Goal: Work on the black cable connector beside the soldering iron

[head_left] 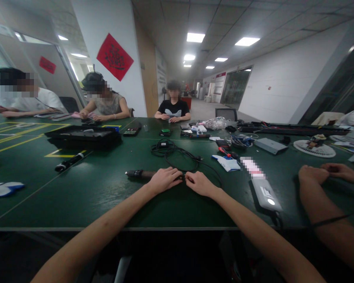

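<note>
On the green bench point(97, 196), the left hand point(166, 180) has its grip closed over the rear of the dark cylindrical tool point(140, 173), and the right hand point(201, 183) is at its end, its hold I cannot tell.

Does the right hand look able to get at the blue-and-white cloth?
Probably yes: only green tabletop and a black cable lie between the right hand and the blue-and-white cloth.

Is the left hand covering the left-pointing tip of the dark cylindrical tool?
No, the left hand lies over the opposite end of the dark tool, leaving its tip uncovered.
</note>
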A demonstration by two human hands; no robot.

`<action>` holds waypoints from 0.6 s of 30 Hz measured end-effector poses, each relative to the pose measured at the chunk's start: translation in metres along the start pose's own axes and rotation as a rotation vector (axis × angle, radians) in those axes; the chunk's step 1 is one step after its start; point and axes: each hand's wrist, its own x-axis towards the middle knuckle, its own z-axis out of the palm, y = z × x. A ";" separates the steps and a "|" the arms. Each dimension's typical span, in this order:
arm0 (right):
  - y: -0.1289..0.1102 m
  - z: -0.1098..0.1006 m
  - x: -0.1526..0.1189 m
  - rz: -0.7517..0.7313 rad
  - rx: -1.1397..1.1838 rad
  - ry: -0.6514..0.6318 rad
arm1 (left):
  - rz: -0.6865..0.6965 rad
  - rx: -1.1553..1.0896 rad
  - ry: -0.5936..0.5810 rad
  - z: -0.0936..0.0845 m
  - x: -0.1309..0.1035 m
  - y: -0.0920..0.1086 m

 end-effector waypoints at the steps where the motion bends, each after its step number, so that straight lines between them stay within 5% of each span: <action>1: 0.000 0.000 0.000 0.002 0.000 0.000 | 0.007 -0.004 0.001 -0.001 -0.001 0.000; 18: 0.000 0.000 0.000 0.010 -0.002 0.005 | 0.006 -0.018 -0.007 -0.004 -0.001 0.001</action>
